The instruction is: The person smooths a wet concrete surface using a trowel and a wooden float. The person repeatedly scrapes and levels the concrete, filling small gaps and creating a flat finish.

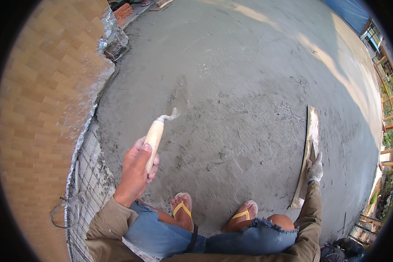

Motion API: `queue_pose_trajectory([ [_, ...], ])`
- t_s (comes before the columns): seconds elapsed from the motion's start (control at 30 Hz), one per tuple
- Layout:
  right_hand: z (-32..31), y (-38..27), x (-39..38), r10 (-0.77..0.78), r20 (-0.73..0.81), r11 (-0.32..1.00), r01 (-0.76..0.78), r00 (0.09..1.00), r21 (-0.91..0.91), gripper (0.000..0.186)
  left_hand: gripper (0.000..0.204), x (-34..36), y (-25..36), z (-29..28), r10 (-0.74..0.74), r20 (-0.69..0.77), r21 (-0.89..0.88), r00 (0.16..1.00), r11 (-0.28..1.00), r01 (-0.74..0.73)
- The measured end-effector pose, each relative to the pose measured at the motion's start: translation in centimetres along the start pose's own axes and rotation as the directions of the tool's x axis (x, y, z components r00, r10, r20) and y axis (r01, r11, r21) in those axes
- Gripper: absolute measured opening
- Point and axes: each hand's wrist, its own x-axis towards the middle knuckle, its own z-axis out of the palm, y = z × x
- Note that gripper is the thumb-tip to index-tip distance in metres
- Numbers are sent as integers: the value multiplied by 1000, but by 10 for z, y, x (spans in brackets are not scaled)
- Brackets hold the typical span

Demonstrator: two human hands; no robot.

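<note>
My bare left hand (137,166) is closed around the pale wooden handle of a trowel (154,139). The trowel's bent, cement-crusted neck points away from me, and its grey blade is hard to tell from the wet concrete (231,144) behind it. Over on the right, my gloved right hand (315,169) grips a long, narrow wooden float board (312,131) by its back. That board lies lengthwise on or just over the concrete; whether it touches all along I cannot tell. Between the two hands the concrete looks rough and pitted, while farther off it is smoother.
Tan tiled flooring (43,100) ends in a broken edge at left, beside exposed wire mesh (85,192). Bricks (123,12) sit at the far left. My sandalled feet (182,207) stand at the concrete's near side. A dark bundle (343,249) lies at lower right, near wooden rails (387,164).
</note>
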Motion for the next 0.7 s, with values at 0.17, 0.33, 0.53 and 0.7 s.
queue_pose_trajectory([
  [0.17, 9, 15, 72, 32, -9, 981, -30, 999, 192, 90, 46, 5, 2, -8, 10, 17, 0, 1000, 1000, -10],
  [0.33, -3, -90, 110, -232, 29, 913, 207, 972, 351, 84, 48, 14, 5, 1, 21, 45, 9, 999, 1000, -21],
  [0.53, -20, -292, 71, -561, 194, 803, 472, 805, 364, 82, 51, 4, 10, 3, 102, -96, -5, 990, 995, -103],
  [0.7, -32, -385, 0, -686, 382, 724, 637, 620, 265, 80, 51, 6, 18, 3, 163, -177, -65, 971, 982, -177],
])
